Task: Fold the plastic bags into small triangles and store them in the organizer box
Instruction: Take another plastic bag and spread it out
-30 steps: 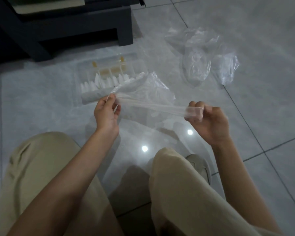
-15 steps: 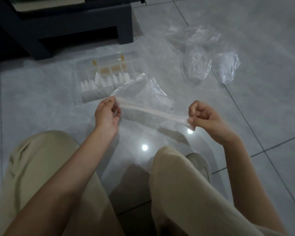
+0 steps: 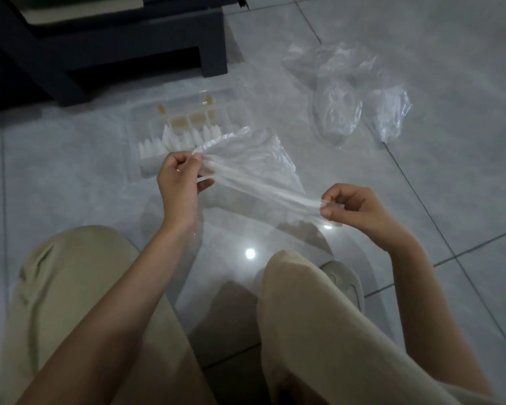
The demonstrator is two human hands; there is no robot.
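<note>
One tiled floor (image 3: 56,176), a heap of loose bags (image 3: 338,112) on it, the organizer box (image 3: 146,171) nearer the knees (image 3: 289,267).
In the air just before the box, a plastic bag (image 3: 254,168) is drawn into a strip: feather-light, limp, slippery by the look, best pinched at its ends, as the left hand (image 3: 178,176) and right hand (image 3: 354,206) each pinch one.

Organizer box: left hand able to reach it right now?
Likely yes: the organizer box lies open on the floor just beyond the left hand, nothing between. But that hand pinches the plastic bag, stretched to the right hand.
</note>
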